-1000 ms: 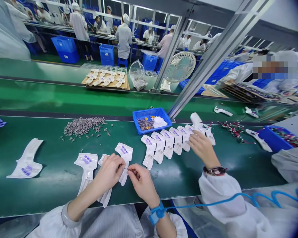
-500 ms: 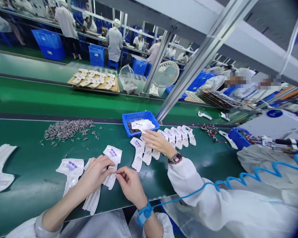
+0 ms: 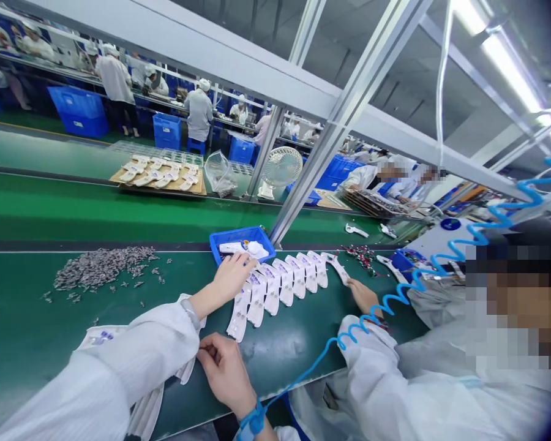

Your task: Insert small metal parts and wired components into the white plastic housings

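Evidently light, stiff and slick, the white plastic shells (image 3: pixel 275 285) suit an edge pinch. Left hand (image 3: pixel 232 275) rests loosely open on the row; right hand (image 3: pixel 223 367) pinches something too small to identify.

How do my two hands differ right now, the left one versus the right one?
The left hand is stretched far out, fingertips at the blue bin; the right hand stays near, curled. The right hand's wrist wears a blue strap; the left hand's arm is sleeved white. Both are bare.
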Tool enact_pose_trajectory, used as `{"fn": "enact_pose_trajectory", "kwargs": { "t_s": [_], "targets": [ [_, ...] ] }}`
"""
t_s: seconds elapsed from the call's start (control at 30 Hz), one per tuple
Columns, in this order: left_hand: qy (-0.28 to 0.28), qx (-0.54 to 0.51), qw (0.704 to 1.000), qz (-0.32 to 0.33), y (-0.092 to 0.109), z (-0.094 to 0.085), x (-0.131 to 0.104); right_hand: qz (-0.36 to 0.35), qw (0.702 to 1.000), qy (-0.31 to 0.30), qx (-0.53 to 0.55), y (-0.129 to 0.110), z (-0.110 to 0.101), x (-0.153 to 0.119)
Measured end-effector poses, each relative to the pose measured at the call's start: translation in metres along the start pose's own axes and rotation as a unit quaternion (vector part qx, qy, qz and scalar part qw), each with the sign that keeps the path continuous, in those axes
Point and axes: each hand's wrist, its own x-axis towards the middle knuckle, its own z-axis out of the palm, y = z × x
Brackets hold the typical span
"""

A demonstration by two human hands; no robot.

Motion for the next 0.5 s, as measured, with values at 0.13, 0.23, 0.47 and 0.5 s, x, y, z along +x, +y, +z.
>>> {"fn": "enact_pose_trajectory", "kwargs": {
  "t_s": [0.13, 0.23, 0.47, 0.5],
  "targets": [
    [0.026, 0.02, 0.999, 0.037, -0.011, 0.003, 0.005, -0.004, 1.0, 0.003, -0.018, 0.002, 0.0, 0.002],
    [0.059, 0.022, 0.995, 0.075, -0.015, -0.012, 0.0, -0.012, 0.999, -0.005, -0.03, 0.007, 0.002, 0.002],
    [0.171, 0.074, 0.982, 0.017, -0.055, -0.091, -0.082, -0.015, 1.0, -0.011, 0.023, 0.029, 0.004, 0.004],
    [0.202, 0.078, 0.976, -0.023, -0.07, -0.105, -0.104, -0.011, 1.0, -0.006, 0.028, 0.031, 0.005, 0.006]
  ]
}}
